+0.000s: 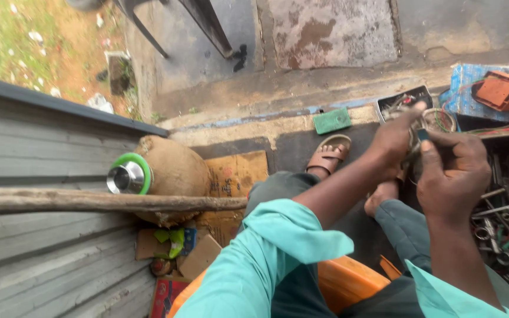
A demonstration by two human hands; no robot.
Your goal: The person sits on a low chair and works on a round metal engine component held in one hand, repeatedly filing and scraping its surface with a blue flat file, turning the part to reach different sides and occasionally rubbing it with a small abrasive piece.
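Note:
My left hand (395, 139) and my right hand (452, 172) meet above my knees, at the right of the view. Both close around a small metal part (422, 135) with a blue piece and thin wires on it. The right hand's fingers pinch it from the near side and the left hand grips it from the far side. The fingers hide most of the part. My teal sleeves (278, 241) and dark green trousers (410, 227) fill the foreground.
A sacking-wrapped pot (175, 171) with a green rim and steel lid (126, 176) sits left, behind a wooden pole (89, 202). Several metal tools (508, 215) lie at right. Farther off are a black tray (405, 99), a wire coil (441, 120), a green card (332, 120). I sit on an orange stool (349, 281).

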